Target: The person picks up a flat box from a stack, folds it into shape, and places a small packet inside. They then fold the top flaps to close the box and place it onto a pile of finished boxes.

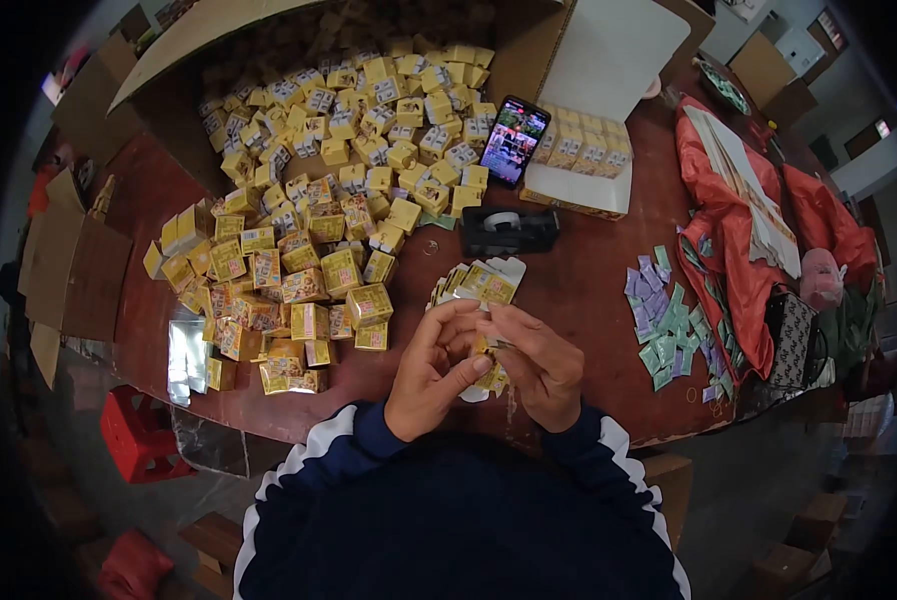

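Observation:
Close to the table's front edge, my left hand (430, 372) and my right hand (540, 362) meet with fingers closed on a small yellow carton (488, 346). Most of the carton is hidden behind my fingers, so its flaps cannot be made out. Just beyond my fingertips lies a stack of flattened yellow cartons (490, 278). To the left spreads a big heap of small yellow boxes (303, 275), some printed with orange pictures. A black tape dispenser (510, 232) sits behind the flattened stack.
A phone with a lit screen (515, 140) leans before an open display box (580, 195) holding rows of boxes. Purple and green sachets (668, 325) lie right, beside red plastic bags (718, 230). A large cardboard box (528, 50) lies behind the heap. A red stool (140, 435) stands lower left.

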### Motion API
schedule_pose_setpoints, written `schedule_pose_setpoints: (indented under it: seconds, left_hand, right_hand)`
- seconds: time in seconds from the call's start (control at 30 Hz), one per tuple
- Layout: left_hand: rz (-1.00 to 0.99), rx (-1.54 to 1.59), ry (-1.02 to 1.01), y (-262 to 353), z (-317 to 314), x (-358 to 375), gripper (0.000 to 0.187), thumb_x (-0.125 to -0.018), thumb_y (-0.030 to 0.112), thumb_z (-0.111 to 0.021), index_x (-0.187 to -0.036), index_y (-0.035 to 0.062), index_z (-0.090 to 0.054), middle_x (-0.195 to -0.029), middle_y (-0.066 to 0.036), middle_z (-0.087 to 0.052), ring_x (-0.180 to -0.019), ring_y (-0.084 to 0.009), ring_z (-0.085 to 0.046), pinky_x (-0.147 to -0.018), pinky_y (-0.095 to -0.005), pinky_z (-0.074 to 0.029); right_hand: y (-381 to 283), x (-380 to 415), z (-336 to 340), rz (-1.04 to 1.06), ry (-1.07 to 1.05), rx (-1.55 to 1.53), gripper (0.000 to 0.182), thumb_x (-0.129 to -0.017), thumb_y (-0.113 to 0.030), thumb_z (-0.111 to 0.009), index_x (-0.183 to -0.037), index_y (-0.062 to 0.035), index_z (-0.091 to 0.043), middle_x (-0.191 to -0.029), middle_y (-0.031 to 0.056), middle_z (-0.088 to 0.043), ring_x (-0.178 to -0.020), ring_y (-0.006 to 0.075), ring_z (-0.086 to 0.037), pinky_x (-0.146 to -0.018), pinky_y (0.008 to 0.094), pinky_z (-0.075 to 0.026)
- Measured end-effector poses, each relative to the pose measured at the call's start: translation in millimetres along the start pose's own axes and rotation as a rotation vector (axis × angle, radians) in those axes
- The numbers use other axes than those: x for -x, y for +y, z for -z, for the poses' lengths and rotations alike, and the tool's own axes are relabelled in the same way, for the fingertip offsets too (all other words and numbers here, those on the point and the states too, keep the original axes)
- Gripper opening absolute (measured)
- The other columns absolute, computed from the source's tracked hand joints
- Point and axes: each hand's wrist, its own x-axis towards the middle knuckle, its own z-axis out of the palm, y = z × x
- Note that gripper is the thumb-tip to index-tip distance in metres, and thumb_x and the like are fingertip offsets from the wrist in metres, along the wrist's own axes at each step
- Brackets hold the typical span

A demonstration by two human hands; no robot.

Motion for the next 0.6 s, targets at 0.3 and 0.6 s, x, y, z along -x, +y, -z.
schedule_pose_setpoints:
  seconds: [0.3,0.6]
  left_hand:
    - [0.069,0.061,0.072,-5,6,1,0.058,-0.092,-0.002,-0.067,-0.141,-0.0008,-0.037,-0.134,-0.016,-0.052,-0.126,-0.0201,-0.052,-0.105,-0.0313,-0.045]
    - [-0.061,-0.116,0.048,-3,2,2,0.066,-0.09,0.001,-0.07,-0.146,-0.0002,-0.034,-0.14,-0.017,-0.049,-0.133,-0.023,-0.048,-0.111,-0.034,-0.04]
  right_hand:
    - [6,4,5,-0.086,-0.061,-0.089,0.023,-0.089,-0.001,-0.067,-0.111,0.0042,-0.071,-0.111,0.0187,-0.072,-0.116,0.0357,-0.063,-0.099,0.042,-0.05]
    - [0,3,4,-0.45,0.062,-0.496,0.023,-0.086,0.0,-0.071,-0.108,0.0038,-0.071,-0.129,0.0194,-0.063,-0.124,0.0295,-0.057,-0.104,0.0375,-0.045]
